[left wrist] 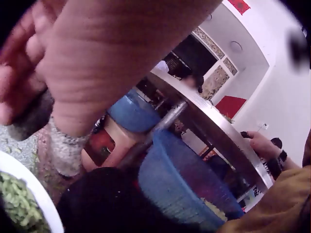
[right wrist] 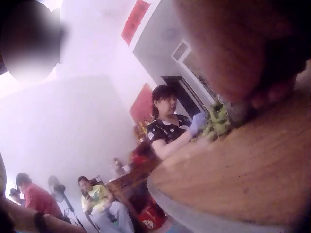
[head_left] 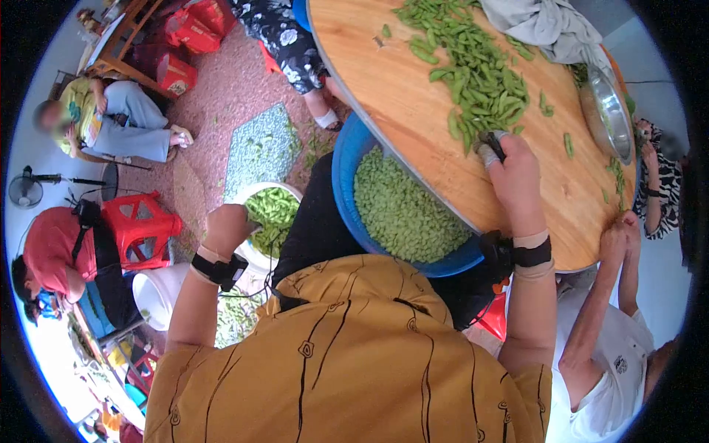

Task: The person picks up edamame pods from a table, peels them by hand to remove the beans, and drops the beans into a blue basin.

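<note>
1. Reaching over the pile of green pods (head_left: 487,96) on the wooden counter (head_left: 413,111), the right hand (head_left: 517,177) is bent; whether its fingertips pinch anything, I cannot tell.
2. The left hand (head_left: 227,229) hangs at the white bucket (head_left: 255,258), its fingers loosely bent and their covered tips apart, with nothing seen between them. More green pods lie in that bucket.
3. Shelled beans (head_left: 406,207) fill much of the blue basket (head_left: 344,173), partly under the counter's edge.
4. Pods nearest that edge could drop among the beans if the right hand drags them carelessly.
5. A loose release beside the bucket's rim could scatter pods on the floor; a knee bumping the basket might spill beans.
</note>
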`<move>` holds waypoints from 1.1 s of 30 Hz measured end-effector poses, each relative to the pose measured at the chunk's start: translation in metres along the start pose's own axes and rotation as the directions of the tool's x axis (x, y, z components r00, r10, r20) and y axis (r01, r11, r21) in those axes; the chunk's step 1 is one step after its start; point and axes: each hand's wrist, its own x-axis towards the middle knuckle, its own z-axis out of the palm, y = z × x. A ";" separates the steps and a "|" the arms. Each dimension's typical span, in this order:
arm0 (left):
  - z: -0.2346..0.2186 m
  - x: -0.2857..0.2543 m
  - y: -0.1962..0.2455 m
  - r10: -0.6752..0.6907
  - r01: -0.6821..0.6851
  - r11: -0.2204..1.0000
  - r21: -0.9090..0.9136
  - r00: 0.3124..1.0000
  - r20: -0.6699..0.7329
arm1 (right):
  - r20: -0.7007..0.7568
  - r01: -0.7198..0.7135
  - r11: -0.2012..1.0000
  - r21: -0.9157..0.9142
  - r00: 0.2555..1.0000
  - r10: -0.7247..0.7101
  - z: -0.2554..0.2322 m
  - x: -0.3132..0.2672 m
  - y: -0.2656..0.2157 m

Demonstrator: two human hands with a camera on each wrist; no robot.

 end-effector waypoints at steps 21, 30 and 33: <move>-0.015 0.058 0.203 0.785 -0.758 0.604 -0.247 0.619 0.023 | 0.339 -0.490 0.595 0.637 0.871 0.355 -0.026 -0.103 -0.052; 0.009 0.066 0.210 0.780 -0.750 0.611 -0.255 0.625 0.029 | 0.326 -0.487 0.526 0.698 0.869 0.371 -0.026 -0.108 -0.046; 0.010 0.072 0.204 0.765 -0.731 0.556 -0.395 0.636 -0.100 | 0.352 -0.521 0.523 0.675 0.850 0.392 -0.025 -0.107 -0.046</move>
